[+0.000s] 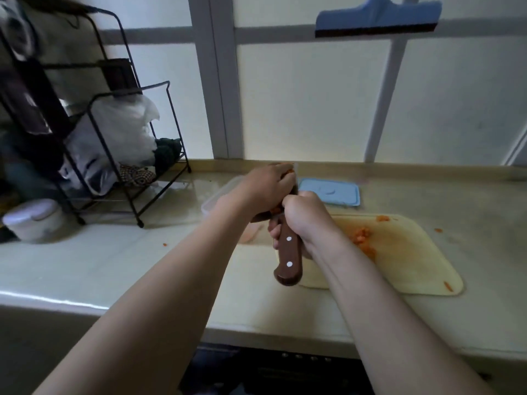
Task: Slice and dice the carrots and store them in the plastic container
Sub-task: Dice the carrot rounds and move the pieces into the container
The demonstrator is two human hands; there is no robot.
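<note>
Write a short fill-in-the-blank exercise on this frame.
1. The right hand grips the ____ by its wooden handle.
2. The lid on the counter is ____.
3. Loose carrot bits lie on the ____ at the right.
Missing: knife, blue, board.

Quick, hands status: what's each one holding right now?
Left hand: curled over diced carrot against the knife blade.
Right hand: gripping the knife handle.
</note>
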